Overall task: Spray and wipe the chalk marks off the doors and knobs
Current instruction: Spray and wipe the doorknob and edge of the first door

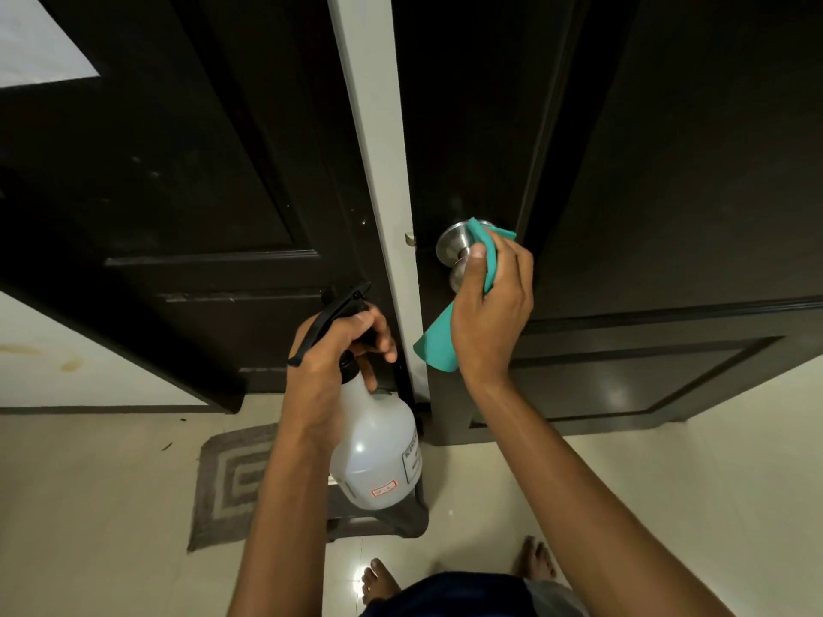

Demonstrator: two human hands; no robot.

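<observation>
A person wipes the metal knob (454, 253) on the right door (668, 171), the wiping step of the job. The right hand (490, 305) is closed around a teal cloth (438, 342), pressing it over the knob. The left hand (338, 345) grips a spray bottle (378, 452) by its neck, held idle near the white frame (378, 126). Next, likely, the faint pale marks on the left door (178, 193) need spraying.
</observation>
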